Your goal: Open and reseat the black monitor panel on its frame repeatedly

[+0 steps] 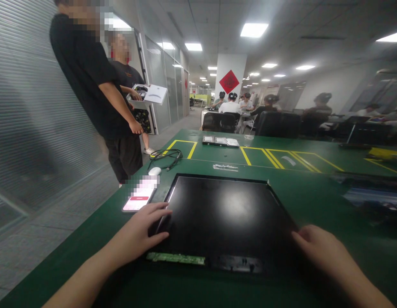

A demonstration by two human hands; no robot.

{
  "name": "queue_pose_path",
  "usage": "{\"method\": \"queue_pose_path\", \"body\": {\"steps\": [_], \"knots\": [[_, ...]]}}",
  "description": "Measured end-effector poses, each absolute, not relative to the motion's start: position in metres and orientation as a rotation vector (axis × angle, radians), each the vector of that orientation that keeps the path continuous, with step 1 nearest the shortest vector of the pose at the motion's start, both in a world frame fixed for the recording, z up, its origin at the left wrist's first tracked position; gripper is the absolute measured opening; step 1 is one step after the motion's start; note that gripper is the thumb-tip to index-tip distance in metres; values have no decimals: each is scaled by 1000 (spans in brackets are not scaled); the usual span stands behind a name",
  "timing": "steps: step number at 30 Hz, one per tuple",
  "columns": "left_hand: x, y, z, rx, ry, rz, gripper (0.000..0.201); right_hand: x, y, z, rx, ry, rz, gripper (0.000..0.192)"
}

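A large black flat panel point(224, 214) lies on the green table point(301, 196) in front of me, with a green circuit strip point(175, 258) along its near edge. My left hand point(143, 233) rests on the panel's left edge, fingers spread over the rim. At the panel's near right corner, my right hand point(320, 250) touches it with fingers curled against the edge. Neither hand lifts the panel.
A phone point(141, 197) with a lit screen lies left of the panel, a white mouse point(154, 171) and a black cable point(166, 156) beyond it. Small trays point(220, 140) sit farther back. Two people stand at the left; one holds an open white box point(148, 95). Others sit behind.
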State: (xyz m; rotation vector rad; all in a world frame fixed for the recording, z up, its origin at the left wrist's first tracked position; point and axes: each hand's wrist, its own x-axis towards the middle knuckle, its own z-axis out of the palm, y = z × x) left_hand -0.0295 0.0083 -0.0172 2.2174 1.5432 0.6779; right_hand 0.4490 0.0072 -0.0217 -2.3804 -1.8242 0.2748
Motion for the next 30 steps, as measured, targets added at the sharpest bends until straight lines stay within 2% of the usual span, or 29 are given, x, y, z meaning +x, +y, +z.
{"method": "queue_pose_path", "body": {"steps": [4, 16, 30], "knots": [[-35, 3, -7, 2235, 1451, 627, 52, 450, 6, -22, -2385, -1817, 297, 35], [-35, 1, -2, 2214, 1392, 549, 55, 450, 8, -21, -2413, -1861, 304, 35], [-37, 3, -13, 2436, 1224, 527, 55, 446, 7, -16, -2400, -1835, 342, 37]]}}
